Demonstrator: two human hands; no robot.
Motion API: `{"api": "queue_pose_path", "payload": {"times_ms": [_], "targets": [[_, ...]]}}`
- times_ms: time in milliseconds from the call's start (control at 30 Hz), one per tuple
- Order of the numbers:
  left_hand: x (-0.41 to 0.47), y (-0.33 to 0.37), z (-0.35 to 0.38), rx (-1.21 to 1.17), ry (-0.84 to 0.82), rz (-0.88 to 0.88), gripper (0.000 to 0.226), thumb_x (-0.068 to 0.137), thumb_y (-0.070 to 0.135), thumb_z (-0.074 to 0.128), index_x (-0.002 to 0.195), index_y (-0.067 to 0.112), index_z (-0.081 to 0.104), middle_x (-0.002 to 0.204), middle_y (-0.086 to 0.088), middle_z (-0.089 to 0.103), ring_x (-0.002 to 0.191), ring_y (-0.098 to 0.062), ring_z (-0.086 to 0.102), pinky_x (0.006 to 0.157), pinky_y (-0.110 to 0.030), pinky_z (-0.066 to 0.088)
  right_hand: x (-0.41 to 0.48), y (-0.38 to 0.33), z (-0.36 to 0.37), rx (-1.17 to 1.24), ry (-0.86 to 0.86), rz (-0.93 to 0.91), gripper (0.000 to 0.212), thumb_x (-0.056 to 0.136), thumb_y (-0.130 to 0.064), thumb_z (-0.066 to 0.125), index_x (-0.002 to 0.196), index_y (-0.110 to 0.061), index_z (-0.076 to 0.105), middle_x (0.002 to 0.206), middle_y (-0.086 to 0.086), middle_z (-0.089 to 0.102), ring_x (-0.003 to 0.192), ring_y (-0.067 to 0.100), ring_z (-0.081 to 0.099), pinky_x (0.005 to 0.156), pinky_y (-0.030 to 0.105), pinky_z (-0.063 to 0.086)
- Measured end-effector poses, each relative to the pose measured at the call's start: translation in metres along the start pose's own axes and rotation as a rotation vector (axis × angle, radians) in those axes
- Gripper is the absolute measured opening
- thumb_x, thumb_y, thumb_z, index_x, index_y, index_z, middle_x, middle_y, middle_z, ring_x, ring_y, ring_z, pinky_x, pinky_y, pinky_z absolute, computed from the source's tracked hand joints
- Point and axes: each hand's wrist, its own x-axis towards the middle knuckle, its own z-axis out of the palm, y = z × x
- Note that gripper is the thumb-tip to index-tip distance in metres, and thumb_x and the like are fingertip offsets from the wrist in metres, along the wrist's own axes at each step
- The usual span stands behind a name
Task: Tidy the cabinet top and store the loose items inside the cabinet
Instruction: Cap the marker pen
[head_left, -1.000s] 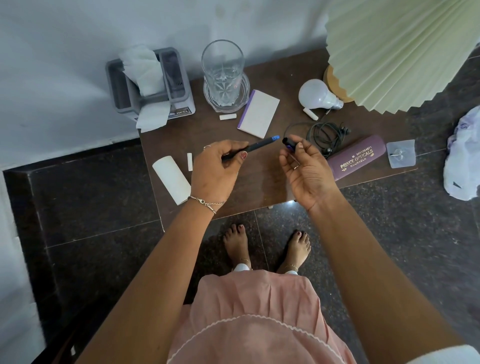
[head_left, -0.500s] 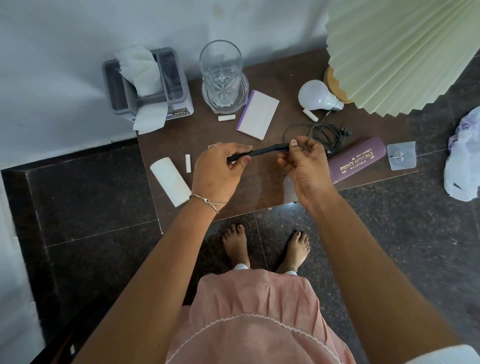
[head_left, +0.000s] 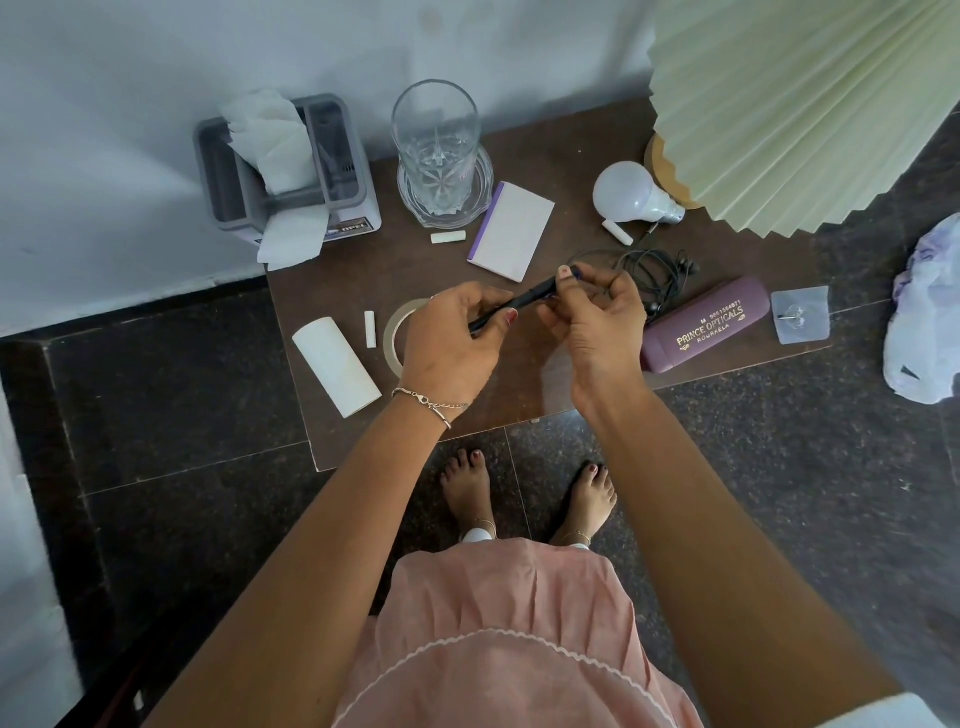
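Both hands held a dark pen in the air just above the cabinet top. The left hand had its grip closed round the lower barrel, and the right hand had its fingertips pinched shut on the upper end, seemingly pressing the cap home. To do this well, the left hand would best hold the barrel steady while the right pushed straight along the pen, not across it, until the cap seated. Whether it was already fully seated could not be told.

The pen's long axis ran on a slant, from lower left near the left palm to upper right at the right fingertips, its capped end pointing toward the tangled earphones and the notepad.

The glass, bulb, spectacle case, tape roll, paper roll and pieces of chalk lay loose on top, not yet stored.
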Motion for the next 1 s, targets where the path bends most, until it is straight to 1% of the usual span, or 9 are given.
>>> {"api": "queue_pose_path", "payload": {"times_ms": [100, 167, 300, 433, 567, 733, 800, 900, 1000], "targets": [[0.002, 0.0, -0.001, -0.023, -0.022, -0.023, 0.012, 0.087, 0.02, 0.067, 0.098, 0.02, 0.069, 0.08, 0.014, 0.063, 0.073, 0.004, 0.057, 0.064, -0.004, 0.04, 0.002, -0.003, 0.004, 0.0, 0.006, -0.007, 0.012, 0.088, -0.008, 0.068, 0.087, -0.012, 0.056, 0.088, 0.011, 0.063, 0.079, 0.021, 0.066, 0.062, 0.024, 0.057], [0.002, 0.0, -0.002, -0.025, -0.022, -0.033, 0.011, 0.087, 0.021, 0.067, 0.097, 0.021, 0.068, 0.077, 0.018, 0.061, 0.073, 0.006, 0.057, 0.064, -0.007, 0.041, 0.002, -0.004, 0.007, 0.008, 0.006, -0.009, 0.013, 0.087, -0.007, 0.068, 0.086, -0.012, 0.056, 0.093, 0.015, 0.063, 0.081, 0.023, 0.066, 0.062, 0.025, 0.058], [0.002, 0.001, -0.003, -0.054, -0.012, -0.005, 0.009, 0.086, 0.016, 0.068, 0.093, 0.02, 0.066, 0.073, 0.024, 0.058, 0.069, 0.022, 0.053, 0.061, 0.0, 0.041, 0.001, -0.002, 0.011, 0.016, 0.031, -0.02, 0.015, 0.087, -0.007, 0.068, 0.083, -0.013, 0.055, 0.091, 0.012, 0.062, 0.08, 0.022, 0.065, 0.061, 0.025, 0.057], [0.005, 0.0, -0.004, -0.035, -0.023, 0.005, 0.01, 0.085, 0.018, 0.069, 0.09, 0.025, 0.063, 0.073, 0.026, 0.057, 0.07, 0.025, 0.051, 0.06, 0.002, 0.039, 0.001, 0.001, 0.011, 0.015, 0.056, -0.028, 0.016, 0.088, -0.007, 0.068, 0.08, -0.012, 0.054, 0.091, 0.012, 0.061, 0.081, 0.023, 0.065, 0.059, 0.024, 0.057], [0.01, -0.001, -0.004, -0.008, -0.026, 0.022, 0.011, 0.084, 0.017, 0.07, 0.094, 0.02, 0.068, 0.075, 0.024, 0.057, 0.071, 0.027, 0.05, 0.061, 0.006, 0.036, 0.004, 0.001, 0.008, 0.001, 0.054, -0.021, 0.016, 0.088, -0.009, 0.068, 0.079, -0.012, 0.054, 0.09, 0.012, 0.061, 0.08, 0.023, 0.065, 0.058, 0.024, 0.056], [0.014, -0.002, 0.003, 0.067, -0.1, 0.011, 0.01, 0.084, 0.022, 0.07, 0.093, 0.023, 0.067, 0.077, 0.021, 0.06, 0.073, 0.01, 0.056, 0.068, 0.0, 0.04, 0.005, 0.008, -0.006, 0.016, 0.1, 0.02, 0.012, 0.09, -0.011, 0.066, 0.09, -0.012, 0.053, 0.087, 0.004, 0.06, 0.077, 0.017, 0.063, 0.064, 0.023, 0.057], [0.017, -0.004, 0.006, 0.067, -0.132, 0.016, 0.013, 0.083, 0.018, 0.071, 0.096, 0.02, 0.067, 0.083, 0.014, 0.064, 0.083, 0.0, 0.061, 0.081, -0.012, 0.046, 0.001, 0.017, -0.013, 0.027, 0.172, 0.038, 0.012, 0.092, -0.011, 0.063, 0.092, -0.012, 0.051, 0.088, 0.004, 0.06, 0.073, 0.014, 0.062, 0.066, 0.022, 0.058], [0.02, -0.009, 0.005, 0.129, -0.114, 0.014, 0.026, 0.084, 0.015, 0.07, 0.108, 0.019, 0.064, 0.095, 0.008, 0.065, 0.088, -0.005, 0.057, 0.074, -0.008, 0.041, -0.002, 0.031, -0.023, 0.081, 0.26, 0.073, 0.012, 0.093, -0.01, 0.06, 0.099, -0.008, 0.049, 0.086, 0.007, 0.061, 0.065, 0.013, 0.064, 0.068, 0.023, 0.059], [0.024, -0.019, 0.004, 0.134, -0.051, -0.027, 0.045, 0.081, 0.011, 0.072, 0.123, 0.017, 0.056, 0.113, 0.0, 0.064, 0.1, -0.016, 0.061, 0.081, -0.021, 0.045, 0.001, 0.039, -0.028, 0.097, 0.299, 0.121, 0.011, 0.095, -0.01, 0.057, 0.101, -0.008, 0.047, 0.089, 0.013, 0.061, 0.064, 0.013, 0.065, 0.068, 0.023, 0.059]]}}
